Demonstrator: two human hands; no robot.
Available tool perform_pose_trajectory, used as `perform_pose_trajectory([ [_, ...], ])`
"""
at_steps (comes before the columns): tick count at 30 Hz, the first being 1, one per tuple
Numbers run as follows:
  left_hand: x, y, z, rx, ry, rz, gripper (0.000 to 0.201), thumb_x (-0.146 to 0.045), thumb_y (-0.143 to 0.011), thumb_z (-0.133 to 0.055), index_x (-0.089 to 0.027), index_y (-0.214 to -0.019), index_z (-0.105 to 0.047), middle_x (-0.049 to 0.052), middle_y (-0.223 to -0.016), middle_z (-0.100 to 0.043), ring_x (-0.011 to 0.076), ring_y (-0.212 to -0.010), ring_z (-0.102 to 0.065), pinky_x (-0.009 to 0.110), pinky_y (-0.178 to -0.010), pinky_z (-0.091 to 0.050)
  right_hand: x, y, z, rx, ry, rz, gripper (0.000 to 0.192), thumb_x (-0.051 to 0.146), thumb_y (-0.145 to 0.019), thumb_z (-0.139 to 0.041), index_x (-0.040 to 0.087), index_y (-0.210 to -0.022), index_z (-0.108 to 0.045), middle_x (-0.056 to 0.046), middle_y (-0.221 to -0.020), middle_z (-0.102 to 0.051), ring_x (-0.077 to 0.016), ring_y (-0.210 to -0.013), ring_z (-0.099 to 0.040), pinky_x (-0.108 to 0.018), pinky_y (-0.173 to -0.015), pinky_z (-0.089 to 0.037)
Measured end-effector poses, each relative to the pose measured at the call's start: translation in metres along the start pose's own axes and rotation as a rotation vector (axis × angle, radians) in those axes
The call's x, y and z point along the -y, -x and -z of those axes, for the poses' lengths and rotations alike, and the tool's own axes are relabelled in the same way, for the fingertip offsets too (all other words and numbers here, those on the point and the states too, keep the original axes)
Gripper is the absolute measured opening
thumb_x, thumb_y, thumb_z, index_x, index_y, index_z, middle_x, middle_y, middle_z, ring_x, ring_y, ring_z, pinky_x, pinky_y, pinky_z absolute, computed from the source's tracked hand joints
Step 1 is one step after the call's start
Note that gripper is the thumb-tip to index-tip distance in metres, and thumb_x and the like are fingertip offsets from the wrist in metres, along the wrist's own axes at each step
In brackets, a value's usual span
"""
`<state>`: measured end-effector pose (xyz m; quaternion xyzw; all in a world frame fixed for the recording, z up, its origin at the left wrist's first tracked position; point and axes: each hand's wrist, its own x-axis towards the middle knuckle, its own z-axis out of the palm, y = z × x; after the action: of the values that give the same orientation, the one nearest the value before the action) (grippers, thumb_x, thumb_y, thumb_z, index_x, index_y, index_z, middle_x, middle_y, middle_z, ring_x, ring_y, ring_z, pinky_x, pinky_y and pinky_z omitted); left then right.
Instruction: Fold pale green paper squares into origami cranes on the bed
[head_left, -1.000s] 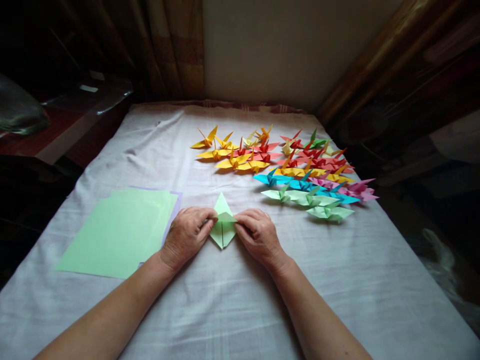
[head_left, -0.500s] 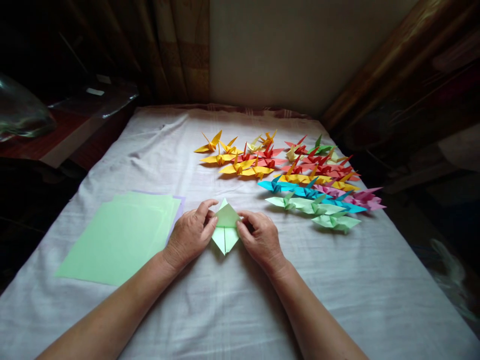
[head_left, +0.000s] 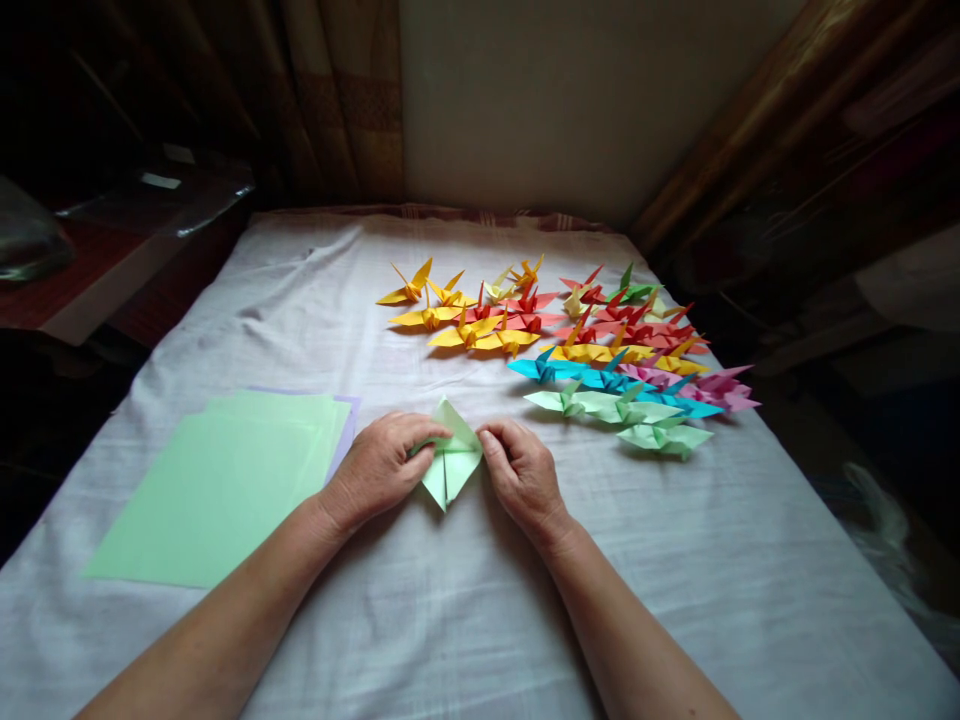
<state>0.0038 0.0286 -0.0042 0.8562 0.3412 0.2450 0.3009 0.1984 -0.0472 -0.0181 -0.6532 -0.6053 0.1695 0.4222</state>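
A pale green folded origami paper (head_left: 454,462), diamond-shaped with a slit down its lower half, lies between my hands over the cloth. My left hand (head_left: 386,462) grips its left side, the index finger reaching over the upper part and the thumb at the edge. At the right corner, my right hand (head_left: 521,472) pinches the paper between thumb and curled fingers. Left of my left hand, a stack of light green paper sheets (head_left: 217,490) lies flat, with a lilac sheet (head_left: 346,440) showing along its far and right edges.
Rows of folded paper cranes (head_left: 600,352) in yellow, red, blue, pink and green stand at the back right. A white cloth (head_left: 360,650) covers the table. On a dark red surface (head_left: 105,265) at the left lies clear plastic (head_left: 169,195). Curtains (head_left: 330,100) hang behind.
My left index finger has moved right, across the paper's upper part. The paper's right corner is pulled out slightly wider in my right hand. The whole view has shifted a little.
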Motion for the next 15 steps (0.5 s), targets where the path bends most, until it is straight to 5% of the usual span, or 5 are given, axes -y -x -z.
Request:
perform_pose_trajectory([
  [15, -0.0071, -0.0038, 0.0004, -0.068, 0.081, 0.147, 0.019, -0.032, -0.084, -0.061, -0.023, -0.098, -0.072, 0.002, -0.100, -0.076, 0.0207, -0.091, -0.070, 0.030, -0.085, -0.052, 0.0056, 0.0037, 0.0020, 0.011, 0.026, 0.079, 0.024, 0.032, -0.096, -0.052, 0.024, -0.086, -0.072, -0.005, -0.093, -0.075, -0.0216, -0.093, -0.064, -0.038, -0.090, -0.045],
])
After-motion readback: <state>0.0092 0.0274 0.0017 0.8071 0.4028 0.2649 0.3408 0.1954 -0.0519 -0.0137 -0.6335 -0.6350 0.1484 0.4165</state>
